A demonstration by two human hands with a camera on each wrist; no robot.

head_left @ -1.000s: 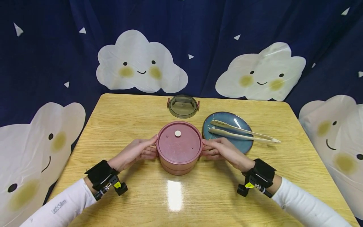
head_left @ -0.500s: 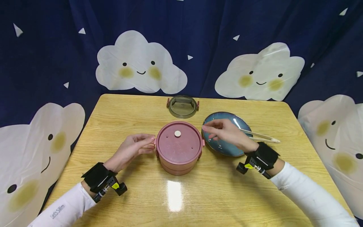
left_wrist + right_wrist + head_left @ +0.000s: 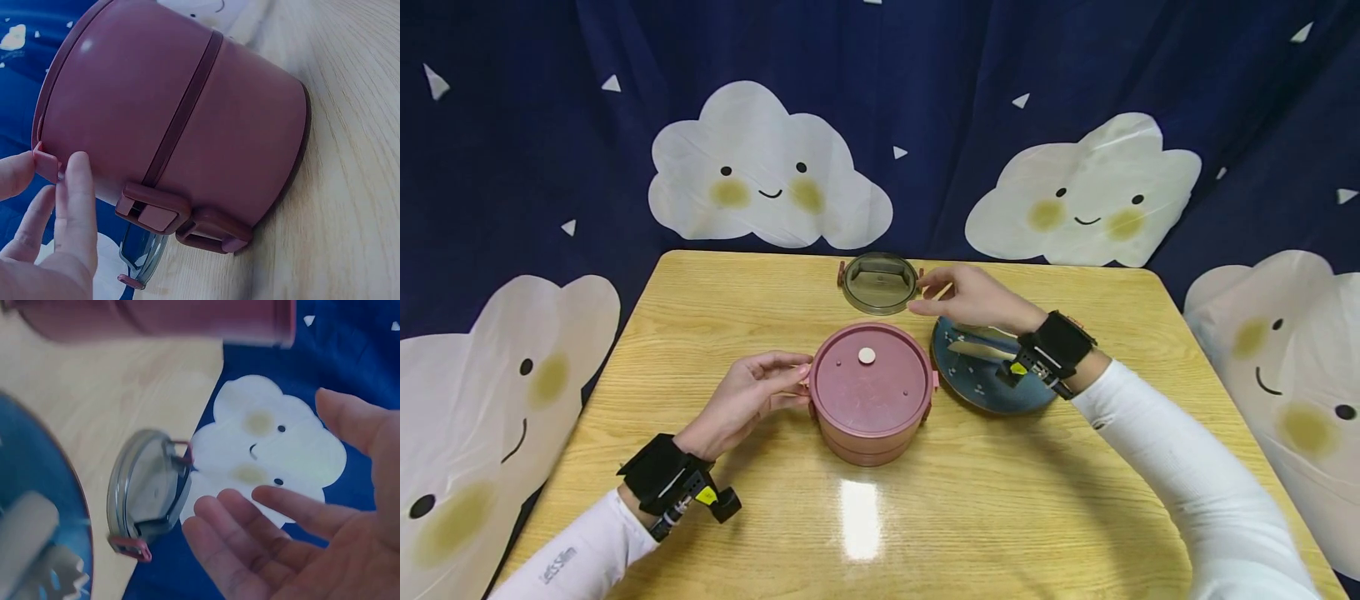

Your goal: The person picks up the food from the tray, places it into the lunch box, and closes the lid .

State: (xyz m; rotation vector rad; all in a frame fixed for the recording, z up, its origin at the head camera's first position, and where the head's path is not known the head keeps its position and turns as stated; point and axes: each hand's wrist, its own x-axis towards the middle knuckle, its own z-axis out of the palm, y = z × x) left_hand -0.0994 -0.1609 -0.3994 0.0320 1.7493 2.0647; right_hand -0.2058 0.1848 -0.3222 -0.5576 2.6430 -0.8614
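Observation:
A dusky-pink round two-tier lunch box stands upright on the table, its flat top carrying a white round valve. At its left rim my left hand pinches the small pink latch tab, thumb on one side and fingers on the other. Two darker side clips lie below those fingers. My right hand is in the air, fingers spread and holding nothing, beside the grey see-through lid at the back. That lid has red clips and a raised handle.
A blue plate right of the lunch box bears tongs, partly hidden by my right wrist. A dark blue curtain with white cloud shapes hangs just behind the table's back edge.
My right hand has left the lunch box's right side and moved up over the plate towards the see-through lid. My left hand has stayed at the left tab.

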